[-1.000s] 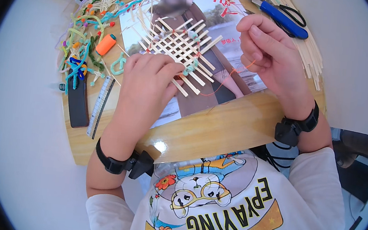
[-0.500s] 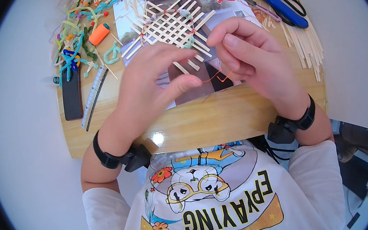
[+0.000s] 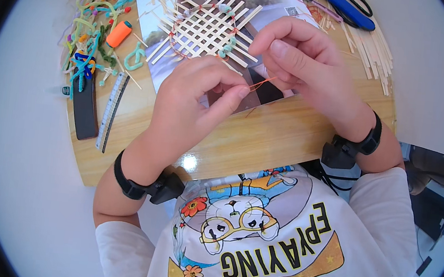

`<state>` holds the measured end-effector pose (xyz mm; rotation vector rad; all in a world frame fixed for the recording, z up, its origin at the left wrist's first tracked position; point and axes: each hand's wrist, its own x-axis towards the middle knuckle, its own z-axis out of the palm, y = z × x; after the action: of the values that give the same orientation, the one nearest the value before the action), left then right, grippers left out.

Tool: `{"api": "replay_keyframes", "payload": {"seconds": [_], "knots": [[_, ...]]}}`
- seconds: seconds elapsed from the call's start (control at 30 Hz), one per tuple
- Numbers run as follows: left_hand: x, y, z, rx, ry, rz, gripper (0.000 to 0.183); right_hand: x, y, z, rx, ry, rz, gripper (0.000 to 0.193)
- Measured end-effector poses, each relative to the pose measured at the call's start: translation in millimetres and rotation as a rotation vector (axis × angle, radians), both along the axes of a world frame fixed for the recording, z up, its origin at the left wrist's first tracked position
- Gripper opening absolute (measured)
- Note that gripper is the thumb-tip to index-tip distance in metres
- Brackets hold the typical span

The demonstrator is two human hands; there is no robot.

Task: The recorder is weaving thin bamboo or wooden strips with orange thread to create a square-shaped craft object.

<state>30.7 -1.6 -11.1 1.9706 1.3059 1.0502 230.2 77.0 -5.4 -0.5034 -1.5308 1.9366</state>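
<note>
My left hand [image 3: 197, 90] is closed, its thumb and index fingertip pinching one end of a thin orange thread [image 3: 263, 82]. The thread runs a short way, looped or doubled, to the curled fingers of my right hand [image 3: 308, 66], which are closed on its other part. Just beyond both hands lies a woven lattice of pale flat wooden strips [image 3: 205, 30], with their ends sticking out all round. Orange thread and small pale green tufts sit along its edge. My left hand hides part of the lattice's near side.
Under the lattice lies a printed sheet [image 3: 153, 72]. An orange thread spool [image 3: 119, 34], a coloured pipe-cleaner pile [image 3: 89, 32], a dark bar [image 3: 85, 110] and a clear ruler [image 3: 111, 113] are at left. Blue-handled pliers [image 3: 349, 8] and loose wooden strips [image 3: 374, 54] lie at far right.
My left thumb and index finger have closed on the thread, having been apart before. The thread between my hands is now drawn straighter. My right hand stays almost in place.
</note>
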Motion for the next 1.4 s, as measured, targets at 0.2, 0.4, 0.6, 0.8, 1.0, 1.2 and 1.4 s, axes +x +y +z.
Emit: {"api": "replay_keyframes", "payload": {"seconds": [0.2,0.4,0.6,0.8,1.0,1.2,1.4], "knots": [[1.5,-3.0,2.8,-0.183,-0.038,-0.052,0.004,-2.5,1.0,3.8,0.113,-0.087,-0.021,0.017],[4.3,-6.2,2.8,-0.368,-0.086,-0.038,0.006,3.6,26.2,-8.5,0.491,-0.305,-0.191,0.016],[4.2,-6.7,-1.2,-0.138,0.053,-0.038,0.008,4.8,9.4,6.4,0.588,-0.207,-0.268,0.02],[2.2,-4.3,-1.7,0.152,0.166,0.025,0.016,-3.2,-13.4,0.6,0.342,-0.218,0.038,0.03],[0.0,-1.9,-0.5,0.182,0.166,0.014,0.018,-1.0,-7.0,7.1,0.583,-0.445,0.011,0.021],[-2.9,-0.9,2.2,0.16,0.145,0.034,0.018,0.8,-1.3,6.9,0.636,-0.393,-0.036,0.012],[-1.8,-3.3,2.4,0.138,0.116,0.05,0.017,7.6,-1.7,23.0,0.401,-0.546,0.149,0.013]]}}
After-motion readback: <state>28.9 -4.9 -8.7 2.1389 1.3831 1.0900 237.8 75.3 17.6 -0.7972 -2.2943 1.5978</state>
